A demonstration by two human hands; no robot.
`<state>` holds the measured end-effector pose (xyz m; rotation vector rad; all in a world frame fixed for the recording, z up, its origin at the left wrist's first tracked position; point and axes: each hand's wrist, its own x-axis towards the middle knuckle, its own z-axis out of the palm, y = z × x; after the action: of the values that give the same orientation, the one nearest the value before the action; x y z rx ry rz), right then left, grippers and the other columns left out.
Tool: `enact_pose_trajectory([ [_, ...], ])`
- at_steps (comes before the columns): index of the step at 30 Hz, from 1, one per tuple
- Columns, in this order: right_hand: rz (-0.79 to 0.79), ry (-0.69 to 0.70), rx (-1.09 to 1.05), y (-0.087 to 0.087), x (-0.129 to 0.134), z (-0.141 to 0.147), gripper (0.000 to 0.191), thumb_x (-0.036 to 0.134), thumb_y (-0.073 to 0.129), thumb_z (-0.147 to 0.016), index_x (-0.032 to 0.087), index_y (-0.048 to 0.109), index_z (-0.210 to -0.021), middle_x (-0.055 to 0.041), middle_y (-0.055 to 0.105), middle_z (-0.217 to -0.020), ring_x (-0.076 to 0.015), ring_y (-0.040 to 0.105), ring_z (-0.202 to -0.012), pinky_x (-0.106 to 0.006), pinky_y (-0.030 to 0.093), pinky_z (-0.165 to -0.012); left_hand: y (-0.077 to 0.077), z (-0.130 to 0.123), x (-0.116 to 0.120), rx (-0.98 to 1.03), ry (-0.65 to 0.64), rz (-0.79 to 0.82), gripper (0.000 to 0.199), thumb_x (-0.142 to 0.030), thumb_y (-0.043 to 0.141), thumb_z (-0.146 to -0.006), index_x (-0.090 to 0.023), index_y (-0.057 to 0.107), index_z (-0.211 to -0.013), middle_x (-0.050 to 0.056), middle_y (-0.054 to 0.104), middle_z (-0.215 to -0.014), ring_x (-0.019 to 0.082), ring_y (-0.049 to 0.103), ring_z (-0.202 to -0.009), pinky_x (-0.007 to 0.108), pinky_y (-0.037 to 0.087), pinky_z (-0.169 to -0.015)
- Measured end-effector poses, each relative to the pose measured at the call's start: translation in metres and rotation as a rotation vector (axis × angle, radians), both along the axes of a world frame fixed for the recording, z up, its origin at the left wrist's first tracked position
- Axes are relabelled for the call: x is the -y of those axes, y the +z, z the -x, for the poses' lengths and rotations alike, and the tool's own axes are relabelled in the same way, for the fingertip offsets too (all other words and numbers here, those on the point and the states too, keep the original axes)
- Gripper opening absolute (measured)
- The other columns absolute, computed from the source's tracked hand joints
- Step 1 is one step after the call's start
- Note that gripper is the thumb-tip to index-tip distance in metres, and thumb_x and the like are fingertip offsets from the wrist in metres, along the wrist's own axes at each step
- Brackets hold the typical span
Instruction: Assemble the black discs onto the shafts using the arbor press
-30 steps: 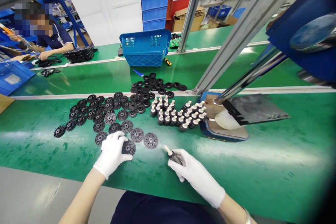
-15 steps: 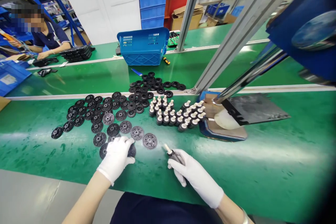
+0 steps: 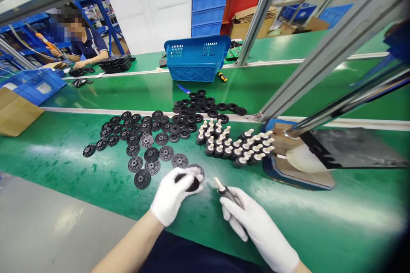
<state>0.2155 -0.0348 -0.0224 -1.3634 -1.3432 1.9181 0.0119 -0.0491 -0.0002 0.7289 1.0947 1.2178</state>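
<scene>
Gloved in white, my left hand [image 3: 175, 192] grips a black disc [image 3: 191, 182] just above the green tabletop, over another disc lying there. My right hand [image 3: 246, 213], also gloved, is wrapped round a dark cylinder [image 3: 228, 195] whose pale tip points up and left toward the disc. The two held parts are apart. Many loose black discs [image 3: 142, 178] lie spread to the left and beyond. A group of dark cylinders with pale tips [image 3: 228, 151] stands or leans behind my right hand.
A metal-armed fixture [image 3: 301, 166] stands at right. Slanted metal posts [image 3: 301, 51] cross the view. Farther back are a blue basket [image 3: 192, 70], a yellow-black tool [image 3: 222, 77] and a blue pen-like item [image 3: 183, 89]. A seated person [image 3: 85, 42] works at back left near a cardboard box [image 3: 19, 113].
My left hand has lifted a disc off the table and moved right, closer to my right hand. The view has turned left, shifting the scene rightward. My right hand still holds the cylinder.
</scene>
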Motion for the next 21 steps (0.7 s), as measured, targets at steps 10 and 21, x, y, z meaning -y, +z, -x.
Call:
enact_pose_trajectory([
  [10,0.013,-0.144,-0.064,0.031,0.015,0.021,0.026,0.045,0.051,-0.083,0.021,0.046,-0.086,0.0101,0.046,-0.045,-0.0059,0.028,-0.029,-0.02,0.02,-0.032,0.008,-0.04,-0.021,0.466,-0.037,0.123,0.044,-0.038,0.05,-0.095,-0.02,0.046,-0.135,0.013,0.053,-0.137,0.031,0.056,-0.121,0.05,0.045,-0.103],
  [21,-0.15,-0.159,0.02,0.028,0.018,0.021,0.023,0.041,0.049,-0.088,0.021,0.047,-0.077,0.0066,0.046,-0.05,-0.0103,0.044,-0.044,-0.022,0.035,-0.047,0.004,-0.04,-0.014,-0.124,-0.113,-0.258,0.039,-0.037,0.048,-0.095,-0.022,0.055,-0.131,0.008,0.053,-0.139,0.027,0.048,-0.129,0.046,0.037,-0.112],
])
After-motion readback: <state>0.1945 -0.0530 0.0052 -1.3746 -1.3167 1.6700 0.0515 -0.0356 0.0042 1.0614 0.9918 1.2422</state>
